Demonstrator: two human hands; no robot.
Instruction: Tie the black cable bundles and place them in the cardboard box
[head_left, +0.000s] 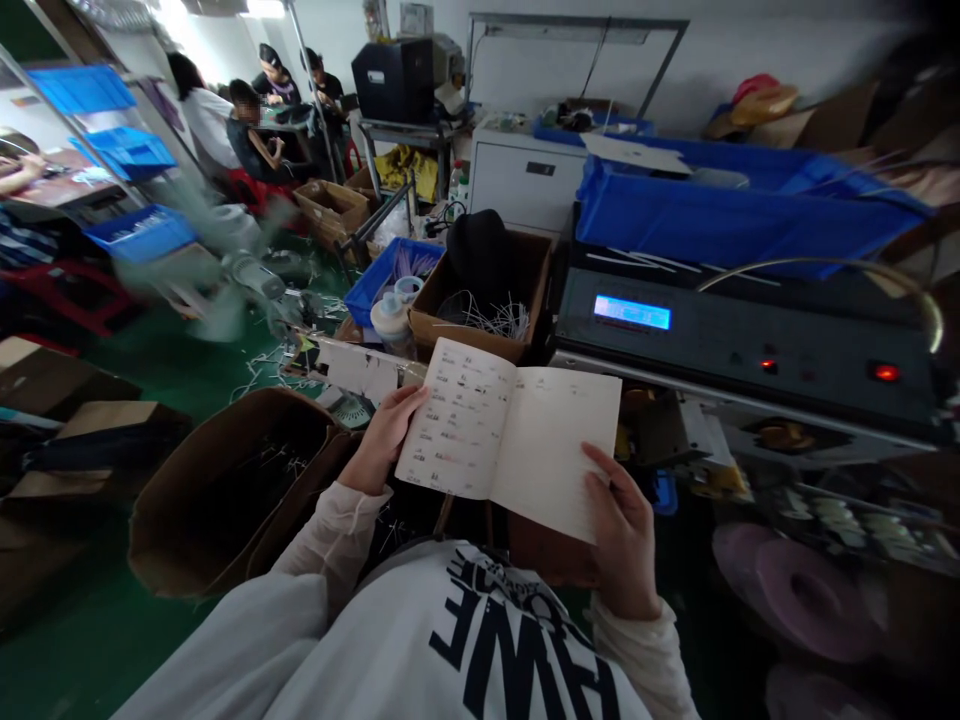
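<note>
Open notebook held between both hands

A notebook (510, 430) is held open above the lap, in front of a white shirt (375, 630) printed with dark letters. Its left edge is grasped by the left hand (394, 430), with the thumb laid along the margin; its right edge is gripped by the right hand (622, 525), with digits pressed on the page. The left page is covered with rows of handwriting, partly in red, while on the right page only a little is written near the top; the words are too small to be read. Beyond the notebook, white strips (499, 318) are contained in a cardboard box (469, 340). To the right, a blue tray (720, 215) is set on a black machine (765, 325), on which a display (632, 312) is lit blue. At the far left, several people (259, 135) are seen seated
</note>
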